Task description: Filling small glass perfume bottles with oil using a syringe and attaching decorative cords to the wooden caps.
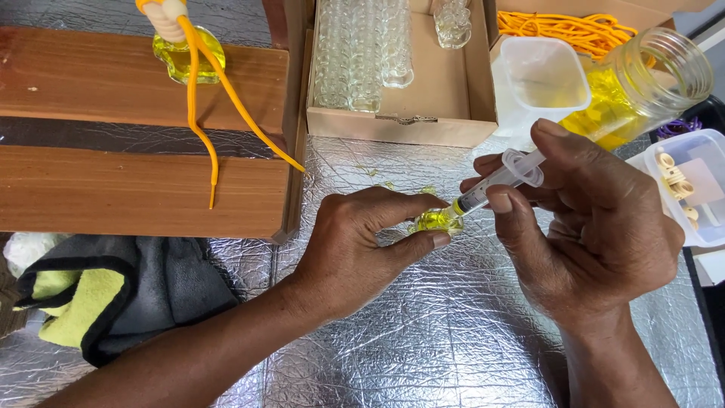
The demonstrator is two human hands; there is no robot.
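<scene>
My left hand pinches a small glass bottle part-filled with yellow liquid, steadying it on the silver foil surface. A clear plastic syringe is gripped in my right hand, thumb on its plunger, tip pointing into the bottle's mouth. A trace of yellow liquid shows near the syringe tip.
A cardboard box of empty small glass bottles stands behind. A tilted glass jar of yellow liquid and a white plastic tub sit at right, with yellow cords behind. A filled bottle with yellow cord rests on wooden planks. A grey-green cloth lies left.
</scene>
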